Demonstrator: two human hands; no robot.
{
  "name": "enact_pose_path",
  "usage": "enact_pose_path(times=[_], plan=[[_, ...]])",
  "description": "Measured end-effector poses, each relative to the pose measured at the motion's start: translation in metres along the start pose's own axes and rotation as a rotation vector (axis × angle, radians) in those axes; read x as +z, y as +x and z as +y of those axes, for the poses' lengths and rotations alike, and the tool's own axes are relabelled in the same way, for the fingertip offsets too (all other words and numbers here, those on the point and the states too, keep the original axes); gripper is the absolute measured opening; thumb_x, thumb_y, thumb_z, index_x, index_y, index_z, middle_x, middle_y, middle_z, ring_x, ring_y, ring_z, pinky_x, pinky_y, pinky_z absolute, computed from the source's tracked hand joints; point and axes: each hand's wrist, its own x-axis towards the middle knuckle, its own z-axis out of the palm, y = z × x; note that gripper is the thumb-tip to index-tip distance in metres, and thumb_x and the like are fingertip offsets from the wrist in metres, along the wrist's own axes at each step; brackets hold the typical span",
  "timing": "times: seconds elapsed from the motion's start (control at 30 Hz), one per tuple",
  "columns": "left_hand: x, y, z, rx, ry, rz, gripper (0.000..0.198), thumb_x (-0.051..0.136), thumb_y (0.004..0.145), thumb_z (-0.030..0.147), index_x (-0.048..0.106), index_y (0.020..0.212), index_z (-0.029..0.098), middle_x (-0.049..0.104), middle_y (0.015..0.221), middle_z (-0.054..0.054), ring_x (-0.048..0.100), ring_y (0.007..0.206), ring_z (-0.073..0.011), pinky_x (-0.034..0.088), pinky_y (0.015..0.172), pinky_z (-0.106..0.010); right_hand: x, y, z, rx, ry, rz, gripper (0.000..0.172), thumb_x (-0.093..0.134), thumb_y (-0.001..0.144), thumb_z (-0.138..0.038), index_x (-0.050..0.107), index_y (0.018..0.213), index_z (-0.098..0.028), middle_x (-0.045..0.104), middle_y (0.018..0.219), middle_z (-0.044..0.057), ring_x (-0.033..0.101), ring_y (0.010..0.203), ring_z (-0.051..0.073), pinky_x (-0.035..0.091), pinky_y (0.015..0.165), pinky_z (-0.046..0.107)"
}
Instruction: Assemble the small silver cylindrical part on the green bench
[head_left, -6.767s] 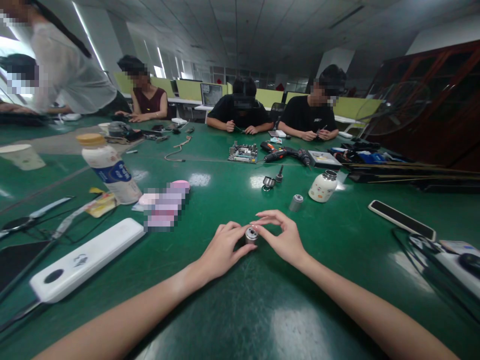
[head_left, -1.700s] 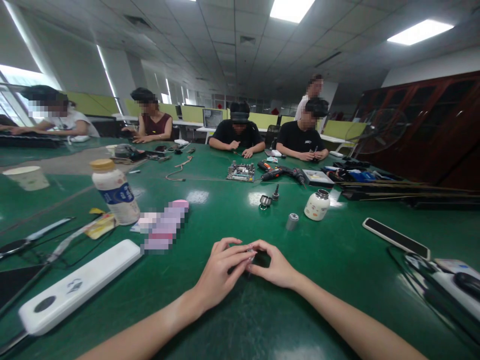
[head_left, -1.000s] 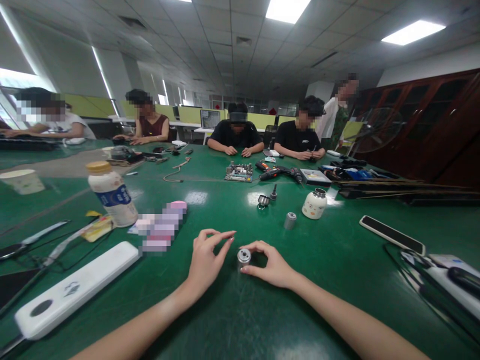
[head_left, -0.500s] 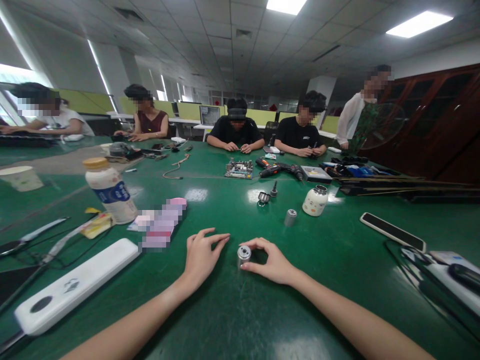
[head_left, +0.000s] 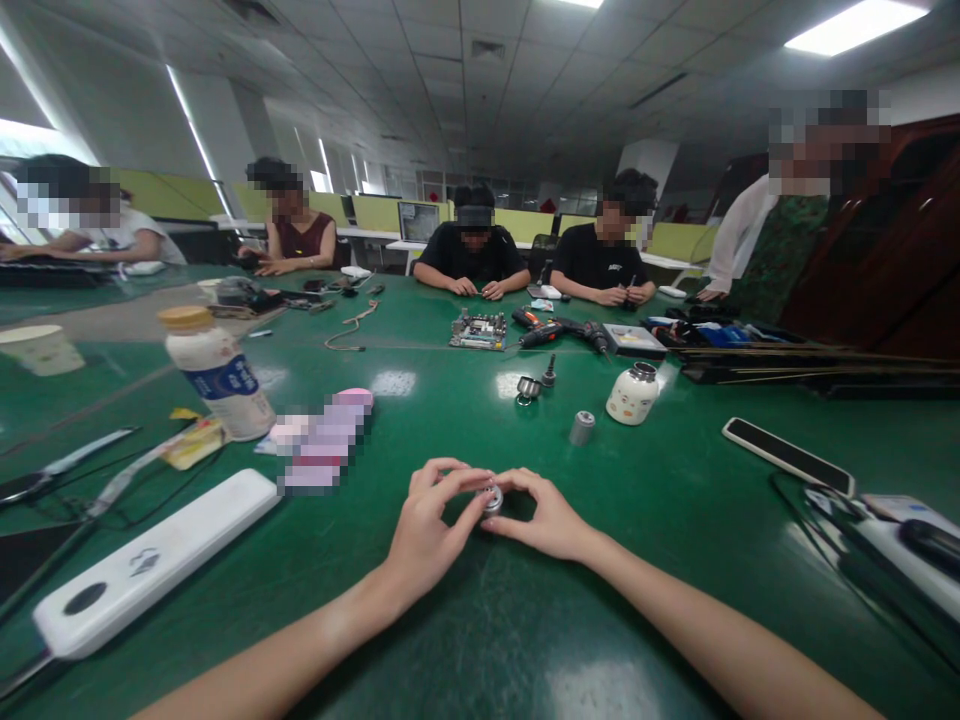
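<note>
A small silver metal cylinder (head_left: 493,500) with holes in its top face stands on the green table in front of me. My right hand (head_left: 553,516) grips it from the right, thumb and fingertips closed around its side. From the left, my left hand (head_left: 429,522) has its thumb and index fingertip closed at the cylinder's top edge. The fingers cover part of the cylinder. Farther back stands a second silver cylinder (head_left: 583,428) of the same look, close to a cream-coloured jar (head_left: 632,394). Near them lie a metal cup-shaped part (head_left: 527,389) and a dark threaded piece (head_left: 549,371).
Left of me are a white power strip (head_left: 154,560), a bottle (head_left: 217,375) and a purple pouch (head_left: 330,440). At right lies a phone (head_left: 787,457) beside cables. Power drills (head_left: 562,333) and a circuit board (head_left: 478,330) lie farther back. Several people sit or stand around.
My left hand has moved right and closed its fingertips on the cylinder's top. My right hand keeps its grip. At right, the standing person has come closer.
</note>
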Motion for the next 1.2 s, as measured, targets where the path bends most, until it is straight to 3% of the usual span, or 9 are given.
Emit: enact_pose_path(times=[0.37, 0.53, 0.83, 1.0, 1.07, 1.2], plan=[[-0.003, 0.002, 0.001, 0.034, -0.082, -0.158, 0.030, 0.053, 0.092, 0.022, 0.062, 0.121, 0.026, 0.068, 0.114, -0.006, 0.059, 0.109, -0.0209, 0.046, 0.093, -0.037, 0.001, 0.000, 0.003, 0.000, -0.017, 0.019, 0.035, 0.078, 0.074, -0.037, 0.067, 0.104, -0.021, 0.071, 0.099, 0.004, 0.063, 0.093, 0.021, 0.046, 0.087, 0.036], [-0.003, 0.003, 0.002, 0.012, -0.123, -0.153, 0.029, 0.054, 0.091, 0.022, 0.061, 0.119, 0.024, 0.069, 0.113, -0.007, 0.059, 0.112, -0.0218, 0.046, 0.097, -0.040, 0.002, -0.001, 0.003, 0.017, -0.017, 0.022, 0.037, 0.078, 0.074, -0.038, 0.067, 0.105, -0.021, 0.071, 0.099, 0.004, 0.063, 0.093, 0.022, 0.046, 0.087, 0.037], [0.001, 0.004, 0.001, -0.118, -0.234, 0.023, 0.015, 0.065, 0.085, 0.032, 0.065, 0.095, 0.021, 0.069, 0.092, -0.005, 0.070, 0.087, -0.0190, 0.057, 0.079, -0.034, 0.000, 0.000, -0.002, 0.015, -0.035, -0.007, 0.040, 0.079, 0.073, -0.040, 0.069, 0.109, -0.025, 0.073, 0.104, 0.004, 0.063, 0.095, 0.023, 0.044, 0.089, 0.039], [-0.007, 0.015, -0.020, -0.128, -0.094, 0.229, 0.019, 0.067, 0.083, 0.034, 0.064, 0.095, 0.021, 0.072, 0.092, -0.004, 0.069, 0.088, -0.0199, 0.052, 0.085, -0.038, -0.001, 0.000, -0.004, 0.017, -0.019, -0.023, 0.040, 0.078, 0.074, -0.039, 0.069, 0.111, -0.027, 0.072, 0.109, 0.004, 0.064, 0.096, 0.023, 0.043, 0.091, 0.039], [-0.009, 0.018, -0.033, -0.123, 0.071, 0.193, 0.015, 0.068, 0.083, 0.034, 0.066, 0.094, 0.023, 0.075, 0.091, -0.003, 0.066, 0.096, -0.0231, 0.047, 0.091, -0.043, -0.002, 0.000, -0.005, 0.017, -0.016, -0.029, 0.039, 0.078, 0.074, -0.037, 0.069, 0.111, -0.027, 0.071, 0.112, 0.003, 0.064, 0.097, 0.023, 0.043, 0.092, 0.040], [-0.007, 0.017, -0.053, -0.190, 0.180, -0.026, 0.018, 0.069, 0.081, 0.030, 0.066, 0.099, 0.025, 0.077, 0.084, -0.002, 0.062, 0.099, -0.0264, 0.042, 0.090, -0.045, -0.001, 0.000, -0.005, 0.023, -0.020, -0.027, 0.039, 0.078, 0.075, -0.036, 0.069, 0.112, -0.027, 0.071, 0.113, 0.003, 0.063, 0.100, 0.023, 0.042, 0.093, 0.040]])
